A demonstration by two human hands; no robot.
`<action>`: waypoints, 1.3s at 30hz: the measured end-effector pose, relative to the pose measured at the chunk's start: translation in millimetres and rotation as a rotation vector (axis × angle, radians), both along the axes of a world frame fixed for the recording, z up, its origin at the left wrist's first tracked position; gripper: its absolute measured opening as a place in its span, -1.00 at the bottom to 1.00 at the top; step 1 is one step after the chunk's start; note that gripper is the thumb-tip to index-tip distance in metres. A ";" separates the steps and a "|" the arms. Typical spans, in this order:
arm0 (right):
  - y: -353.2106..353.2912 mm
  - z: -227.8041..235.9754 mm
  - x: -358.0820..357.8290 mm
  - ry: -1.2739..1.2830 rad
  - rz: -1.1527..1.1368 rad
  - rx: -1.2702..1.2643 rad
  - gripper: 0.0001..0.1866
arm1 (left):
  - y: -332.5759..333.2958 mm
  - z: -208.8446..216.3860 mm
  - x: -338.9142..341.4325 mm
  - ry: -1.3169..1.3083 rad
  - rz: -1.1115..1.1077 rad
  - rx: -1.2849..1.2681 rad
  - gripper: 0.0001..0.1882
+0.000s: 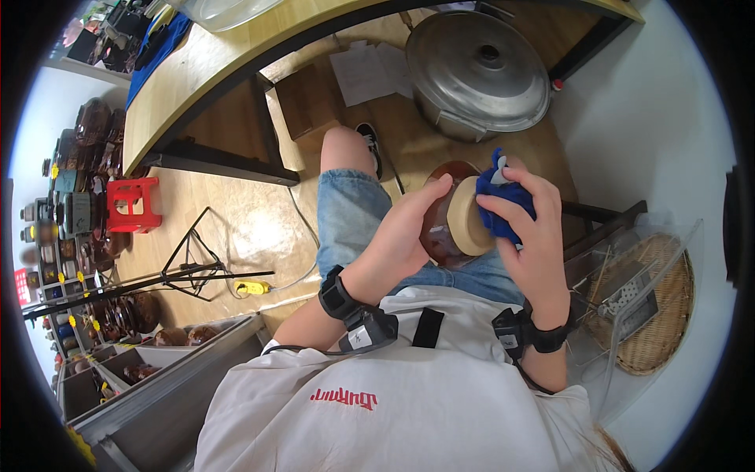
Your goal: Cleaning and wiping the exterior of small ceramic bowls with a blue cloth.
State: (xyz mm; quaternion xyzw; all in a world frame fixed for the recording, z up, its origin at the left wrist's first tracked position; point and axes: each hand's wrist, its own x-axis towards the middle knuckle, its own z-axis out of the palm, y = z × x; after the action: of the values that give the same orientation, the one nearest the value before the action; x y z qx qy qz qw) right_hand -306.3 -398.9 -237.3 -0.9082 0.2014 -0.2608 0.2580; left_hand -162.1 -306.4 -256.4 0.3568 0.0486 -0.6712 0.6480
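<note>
A brown glazed jar (440, 234) lies on its side above my lap, its pale unglazed base (464, 219) facing right. My left hand (401, 234) is closed round the glazed body, with the thumb along its upper side. In my right hand (539, 236) is a bunched blue cloth (507, 211), its fingers pressing it against the pale base. A small light grey patch shows at the top of the cloth between thumb and fingers; I cannot make out what it is. The jar's mouth is hidden.
A wooden table (193, 75) arches ahead, with a lidded metal pot (480, 75) beneath. To the right are a clear plastic bin (605, 346) and a wicker basket (668, 307). Leftward stand a red stool (134, 204), a black tripod (185, 263), a yellow power strip (253, 288) and shelved jars (77, 212).
</note>
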 end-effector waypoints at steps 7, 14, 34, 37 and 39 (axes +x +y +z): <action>12.9 -8.9 0.9 0.105 -0.160 0.147 -0.49 | 0.8 2.1 3.0 -0.131 0.073 0.020 -0.67; 32.4 -21.6 11.5 0.120 -0.209 0.276 -0.55 | -3.0 -2.2 -1.7 -0.328 0.230 -0.010 -0.70; -3.4 12.6 -5.5 -0.193 -0.067 1.190 -0.55 | 7.0 -21.5 12.4 -0.376 0.320 -0.194 -0.62; -9.8 12.3 -2.9 -0.226 -0.171 0.915 -0.53 | 8.8 -18.9 10.8 -0.316 0.251 -0.195 -0.60; -8.4 12.9 -1.1 -0.125 -0.207 0.748 -0.48 | 9.4 -17.8 8.5 -0.309 0.244 -0.195 -0.60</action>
State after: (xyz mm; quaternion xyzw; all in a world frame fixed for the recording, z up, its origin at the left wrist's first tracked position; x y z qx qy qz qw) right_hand -307.4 -407.2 -224.4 -0.7087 0.3567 -0.2489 0.5554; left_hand -153.6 -297.0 -274.2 0.3827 -0.0736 -0.5264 0.7556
